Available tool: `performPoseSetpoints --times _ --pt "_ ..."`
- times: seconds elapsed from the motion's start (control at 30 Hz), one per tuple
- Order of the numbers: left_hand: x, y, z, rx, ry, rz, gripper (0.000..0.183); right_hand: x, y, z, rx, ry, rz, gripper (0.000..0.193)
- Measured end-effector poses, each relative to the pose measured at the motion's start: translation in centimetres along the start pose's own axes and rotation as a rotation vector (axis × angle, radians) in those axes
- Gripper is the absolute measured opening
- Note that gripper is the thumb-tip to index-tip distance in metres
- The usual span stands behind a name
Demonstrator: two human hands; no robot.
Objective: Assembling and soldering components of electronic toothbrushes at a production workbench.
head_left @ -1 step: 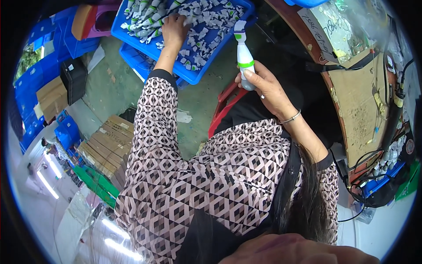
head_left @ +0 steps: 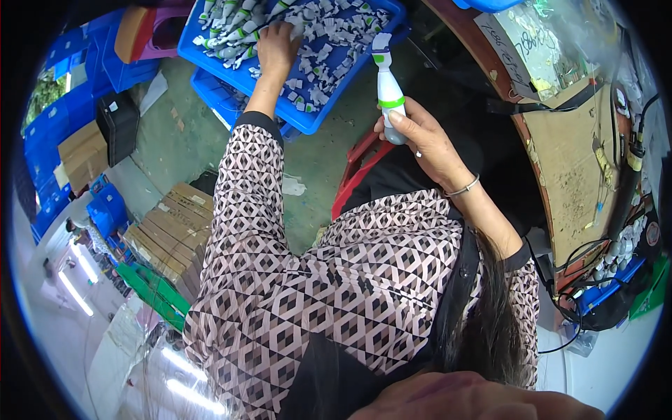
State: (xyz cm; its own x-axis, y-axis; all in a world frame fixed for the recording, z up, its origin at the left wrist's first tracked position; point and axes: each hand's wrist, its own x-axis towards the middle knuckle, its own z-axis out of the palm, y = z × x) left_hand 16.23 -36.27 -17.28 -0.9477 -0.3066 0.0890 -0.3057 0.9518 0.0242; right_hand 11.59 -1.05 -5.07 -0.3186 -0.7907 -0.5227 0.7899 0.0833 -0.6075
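Observation:
My right hand (head_left: 423, 136) grips a white, bottle-shaped handheld device (head_left: 389, 84) by its grey lower end, fingers wrapped round it and thumb in front. The device stands nearly upright, with a bright green ring round its body and a small white and dark-blue head on a narrow neck. My left hand (head_left: 277, 50) reaches into a blue plastic tray (head_left: 306, 126) at the far side. Its fingers bend down among small white and green parts (head_left: 329, 66), and the fingertips are hidden. Similar white and green devices (head_left: 234, 31) lie piled in the tray's left part.
Another blue tray (head_left: 210, 94) sits beneath the first. A red frame (head_left: 357, 168) stands before my lap. On the right is a worn workbench (head_left: 570, 175) with cables and clutter. Stacked cardboard (head_left: 171, 227), a black box (head_left: 117, 126) and blue bins (head_left: 52, 154) are at the left.

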Motion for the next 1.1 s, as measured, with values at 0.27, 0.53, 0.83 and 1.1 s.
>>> performPoseSetpoints --times 0.27,0.53,0.83,1.1 --pt "-0.9 3.5 -3.9 -0.36 0.257 -0.152 0.029 0.2 -0.1 -0.4 -0.084 -0.054 -0.015 0.047" --pt "-2.8 7.6 -7.5 -0.751 0.144 -0.247 0.031 1.2 0.2 -1.2 -0.112 -0.072 -0.041 0.047" --pt "-2.8 8.9 -8.8 -1.013 0.199 -0.226 0.033 1.9 0.1 -1.1 -0.109 -0.051 -0.049 0.046" --pt "-2.0 9.2 -9.9 -1.17 0.133 -0.136 0.039 2.1 -0.1 -1.1 -0.08 -0.054 -0.083 0.044"
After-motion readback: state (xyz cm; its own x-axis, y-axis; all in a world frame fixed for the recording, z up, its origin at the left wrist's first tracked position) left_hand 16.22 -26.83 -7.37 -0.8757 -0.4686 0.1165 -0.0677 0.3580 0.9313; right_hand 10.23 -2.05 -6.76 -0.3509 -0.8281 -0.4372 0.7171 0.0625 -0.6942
